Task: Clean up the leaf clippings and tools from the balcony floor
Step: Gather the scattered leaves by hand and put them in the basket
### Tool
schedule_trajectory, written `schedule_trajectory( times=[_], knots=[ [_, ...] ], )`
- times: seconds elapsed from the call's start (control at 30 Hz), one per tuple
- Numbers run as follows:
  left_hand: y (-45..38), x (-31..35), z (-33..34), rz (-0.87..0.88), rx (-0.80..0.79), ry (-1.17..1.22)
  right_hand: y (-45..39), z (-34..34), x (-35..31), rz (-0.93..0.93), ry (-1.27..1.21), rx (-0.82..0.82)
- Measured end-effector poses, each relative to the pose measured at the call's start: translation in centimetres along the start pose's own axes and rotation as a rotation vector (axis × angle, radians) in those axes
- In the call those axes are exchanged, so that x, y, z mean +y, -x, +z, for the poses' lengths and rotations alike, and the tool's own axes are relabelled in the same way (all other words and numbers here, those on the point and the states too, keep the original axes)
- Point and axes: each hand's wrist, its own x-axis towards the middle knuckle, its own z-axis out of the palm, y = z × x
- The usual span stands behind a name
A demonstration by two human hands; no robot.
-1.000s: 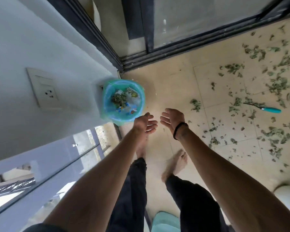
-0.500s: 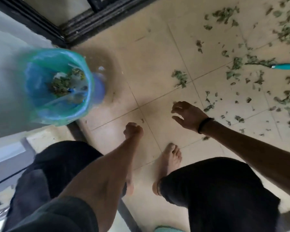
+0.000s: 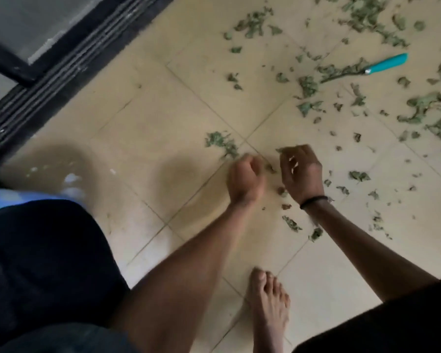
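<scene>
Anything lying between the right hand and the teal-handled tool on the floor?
Only loose leaf clippings scattered on the tiles; no solid object stands between the right hand and the teal-handled tool, which lies farther out to the right with leafy stems over its front end.

Clippings: small, crumpled green leaf clippings (image 3: 418, 108) lie scattered over the beige floor tiles, thickest at the upper right of the frame.
Nearest clump: one tuft of green leaf scraps (image 3: 222, 143) lies left of centre, apart from the rest.
Tool: a slim tool with a teal plastic handle (image 3: 386, 63) lies flat at the upper right, handle pointing up-right, its working end buried under leaves.
</scene>
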Motion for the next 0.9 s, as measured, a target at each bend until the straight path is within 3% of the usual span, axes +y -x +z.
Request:
schedule_trajectory(
  times=[0.07,0.13,0.2,0.3,0.43,0.53,0.6,0.67,0.8,0.9],
  knots=[
    [-3.2,-0.3,-1.5,0.231,0.23,-0.158,-0.3,-2.2,2.1,0.104,0.003,0.169],
    [-6.7,-1.8,-3.9,0.385,0.32,-0.387,0.7,-4.7,4.7,0.208,0.057,0.309],
    [-8.5,-3.5,-5.3,0.359,0.176,-0.576,3.2,-6.4,7.6,0.365,0.11,0.278],
    [-5.8,-4.4,-3.1,0.39,-0.106,-0.627,6.8,-6.3,11.3,0.601,0.136,0.095],
    [-0.6,-3.7,1.5,0.603,-0.324,-0.634,6.8,-4.0,10.9,0.496,0.182,-0.033],
    [1.4,-2.7,3.4,0.726,-0.434,-0.497,6.2,-2.5,7.2,0.254,0.127,-0.199],
    [1.1,-1.9,3.7,0.745,-0.414,-0.38,7.1,-2.4,5.8,0.094,0.107,-0.252],
    [-0.2,-1.3,3.1,0.731,-0.316,-0.375,8.5,-3.3,6.0,0.076,0.114,-0.165],
    [-2.6,-0.9,1.7,0.59,-0.268,-0.506,13.2,-7.3,11.5,0.595,0.164,0.101],
    [-2.5,-2.4,2.1,0.557,-0.356,-0.626,16.5,-8.9,14.8,0.834,0.267,0.108]
  ],
)
